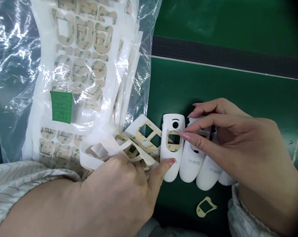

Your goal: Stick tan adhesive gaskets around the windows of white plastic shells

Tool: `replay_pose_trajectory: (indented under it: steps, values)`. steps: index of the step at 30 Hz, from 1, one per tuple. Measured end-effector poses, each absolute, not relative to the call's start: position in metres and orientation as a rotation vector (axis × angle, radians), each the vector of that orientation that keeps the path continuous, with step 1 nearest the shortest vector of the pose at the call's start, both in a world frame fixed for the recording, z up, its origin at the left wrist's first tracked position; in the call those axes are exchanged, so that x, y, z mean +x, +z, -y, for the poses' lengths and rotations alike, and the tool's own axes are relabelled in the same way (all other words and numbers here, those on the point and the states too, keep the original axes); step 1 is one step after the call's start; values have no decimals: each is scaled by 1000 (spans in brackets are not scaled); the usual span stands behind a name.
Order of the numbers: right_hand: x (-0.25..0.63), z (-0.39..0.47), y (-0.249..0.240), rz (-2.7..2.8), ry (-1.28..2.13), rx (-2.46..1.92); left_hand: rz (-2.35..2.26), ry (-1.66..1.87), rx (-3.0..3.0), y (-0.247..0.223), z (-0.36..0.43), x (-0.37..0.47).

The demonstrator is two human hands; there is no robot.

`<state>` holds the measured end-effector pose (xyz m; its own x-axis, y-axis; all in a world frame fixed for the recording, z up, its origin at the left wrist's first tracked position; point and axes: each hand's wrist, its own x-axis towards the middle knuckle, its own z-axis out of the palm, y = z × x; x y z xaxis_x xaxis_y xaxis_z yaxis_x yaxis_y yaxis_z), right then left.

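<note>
A white plastic device casing (pixel 170 171) lies at the left end of a row of similar casings. Around its window sits a tan adhesive sticker (pixel 170 144) with green print. My right hand (pixel 228 138) pinches the sticker's upper right edge between thumb and index finger, its other fingers arched over the neighbouring casings. My left hand (pixel 121 191) is closed on a curled white sticker sheet (pixel 89 153), its thumb resting on the first casing's lower part. The left fingertips are hidden under the hand. Another white casing (pixel 187 171), marked "ease", lies partly beneath my right hand.
A clear plastic bag (pixel 13 65) with stacked sheets of tan stickers (pixel 83 33) and a green label (pixel 62 107) covers the left side. One loose sticker (pixel 201 210) lies on the green table (pixel 213 85) near the front. A dark strip (pixel 213 52) crosses the back.
</note>
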<state>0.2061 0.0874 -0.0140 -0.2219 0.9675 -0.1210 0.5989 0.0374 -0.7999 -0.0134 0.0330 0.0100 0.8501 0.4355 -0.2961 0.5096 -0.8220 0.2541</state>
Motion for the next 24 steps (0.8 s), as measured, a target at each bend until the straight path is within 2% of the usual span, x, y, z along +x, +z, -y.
replay_pose_trajectory:
  steps: [14,24]
  values:
    - [203,-86,-18,1891,961,-1543,-721,-281,2723,10,-31,-16]
    - [198,-86,-25,2024,699,-1521,-704,-259,2690,9,-36,-12]
